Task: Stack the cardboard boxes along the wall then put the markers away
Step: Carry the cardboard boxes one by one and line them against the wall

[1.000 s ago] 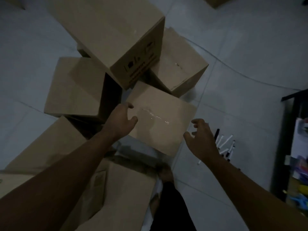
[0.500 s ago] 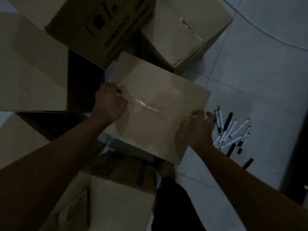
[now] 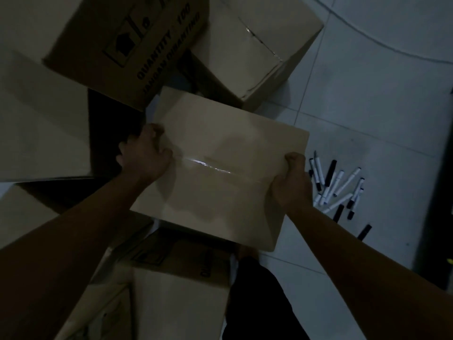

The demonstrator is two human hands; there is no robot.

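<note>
A taped cardboard box (image 3: pixel 220 148) lies in the middle of a heap of boxes on the tiled floor. My left hand (image 3: pixel 144 155) grips its left edge, fingers curled over the side. My right hand (image 3: pixel 293 182) grips its right edge the same way. Several markers (image 3: pixel 338 185), white and black, lie scattered on the floor just right of the box and my right hand.
A printed box (image 3: pixel 127 42) and a taped box (image 3: pixel 257 45) stand behind. Another box (image 3: pixel 41 126) is at the left, more boxes (image 3: pixel 171 290) lie near my legs. A dark shelf edge (image 3: pixel 438 192) runs along the right. A thin cable (image 3: pixel 382 45) crosses the floor.
Both hands went from open above the box to gripping its two side edges. The view has closed in on the box and markers.
</note>
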